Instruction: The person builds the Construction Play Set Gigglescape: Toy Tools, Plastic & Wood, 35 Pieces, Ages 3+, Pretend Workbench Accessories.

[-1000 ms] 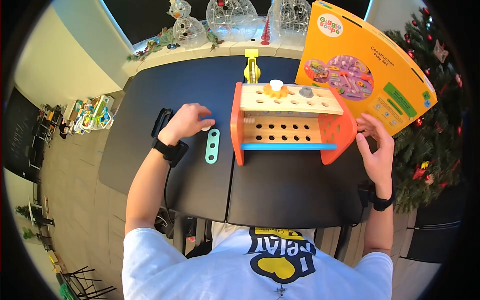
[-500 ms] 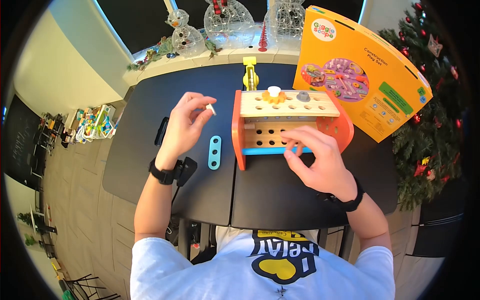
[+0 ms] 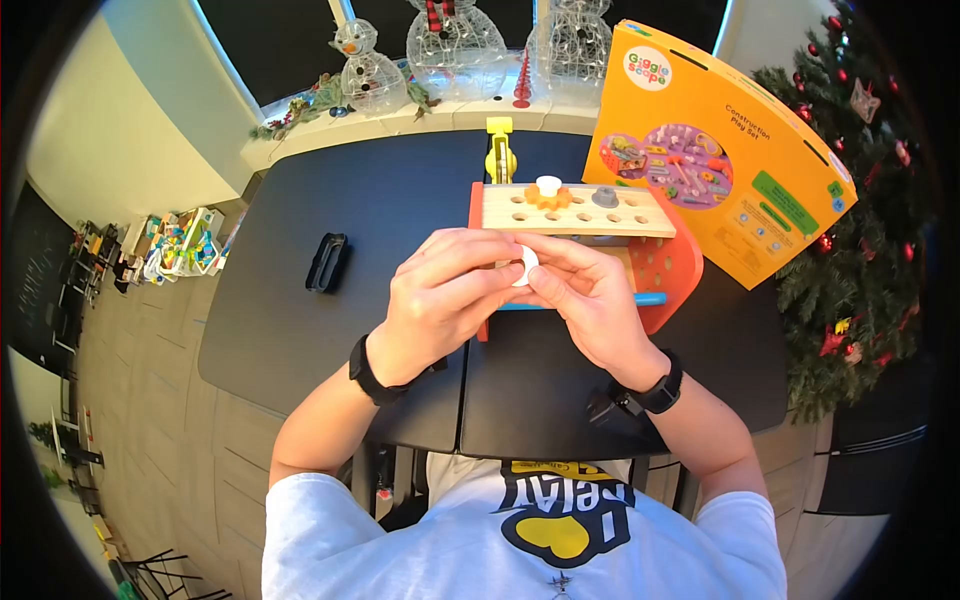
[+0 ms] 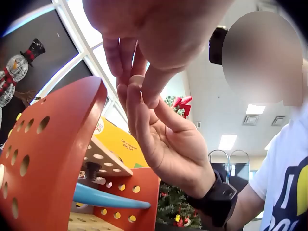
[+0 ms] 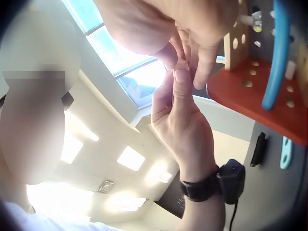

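Both hands meet in front of a toy workbench (image 3: 680,265) with orange-red ends. A small white round piece (image 3: 528,265) sits between their fingertips; my left hand (image 3: 435,290) pinches it from one side and my right hand (image 3: 598,305) from the other. From the left wrist, the piece (image 4: 137,80) shows as a pale edge among the fingers. Part of the bench's wooden front and blue bar (image 3: 650,299) is hidden behind the hands. On the bench's top board rest an orange gear (image 3: 560,199) with a white bolt head (image 3: 548,185) and a grey nut (image 3: 605,196).
A teal strip with holes (image 5: 286,153) lies on the table, covered by my left arm in the head view. A black tray-like case (image 3: 327,262) lies to the left. Behind the bench stand a yellow toy (image 3: 500,150) and an orange box (image 3: 730,160).
My left hand picked up the small white piece from beside the teal strip and carried it right. My right hand came left from the bench's right end to meet it.
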{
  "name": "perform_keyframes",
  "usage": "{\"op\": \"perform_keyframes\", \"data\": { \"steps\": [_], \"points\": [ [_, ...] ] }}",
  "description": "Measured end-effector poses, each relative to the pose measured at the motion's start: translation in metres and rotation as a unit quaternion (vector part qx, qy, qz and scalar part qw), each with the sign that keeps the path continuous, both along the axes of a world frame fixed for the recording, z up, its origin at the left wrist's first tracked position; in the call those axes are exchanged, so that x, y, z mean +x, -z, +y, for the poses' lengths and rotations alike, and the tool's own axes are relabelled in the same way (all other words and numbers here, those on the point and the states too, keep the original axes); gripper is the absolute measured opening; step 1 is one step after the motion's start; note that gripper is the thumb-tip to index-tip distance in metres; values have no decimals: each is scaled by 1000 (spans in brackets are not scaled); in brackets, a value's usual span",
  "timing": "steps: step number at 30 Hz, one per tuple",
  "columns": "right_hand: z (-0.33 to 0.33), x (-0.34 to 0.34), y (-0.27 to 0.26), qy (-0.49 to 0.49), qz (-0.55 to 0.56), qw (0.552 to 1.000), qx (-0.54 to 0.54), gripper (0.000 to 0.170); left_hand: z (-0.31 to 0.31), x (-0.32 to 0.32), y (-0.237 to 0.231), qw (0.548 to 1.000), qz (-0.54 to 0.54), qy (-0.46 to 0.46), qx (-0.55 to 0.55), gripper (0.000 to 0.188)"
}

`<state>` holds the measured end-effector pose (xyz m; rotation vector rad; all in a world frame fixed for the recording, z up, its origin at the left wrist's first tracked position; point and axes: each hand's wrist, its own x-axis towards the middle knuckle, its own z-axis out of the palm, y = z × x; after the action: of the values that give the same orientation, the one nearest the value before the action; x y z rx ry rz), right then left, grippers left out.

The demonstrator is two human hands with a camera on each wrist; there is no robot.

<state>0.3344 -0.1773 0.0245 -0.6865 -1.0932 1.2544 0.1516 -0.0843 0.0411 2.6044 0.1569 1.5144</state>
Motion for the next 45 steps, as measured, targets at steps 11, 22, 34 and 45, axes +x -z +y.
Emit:
{"op": "perform_keyframes", "data": {
  "steps": [11,22,34,45],
  "points": [
    [7,24,10,162,-426,890,-13,22,27,-25,-1,987,17,-28,-156,24],
    [44,43,30,109,-602,790,-29,22,55,-11,68,740,147,-28,-655,73],
    [61,44,62,49,-545,837,-22,35,36,-3,83,712,133,23,-689,64],
    [57,36,38,26,-549,828,-107,14,33,-2,81,717,126,29,-685,61]
  ]
}}
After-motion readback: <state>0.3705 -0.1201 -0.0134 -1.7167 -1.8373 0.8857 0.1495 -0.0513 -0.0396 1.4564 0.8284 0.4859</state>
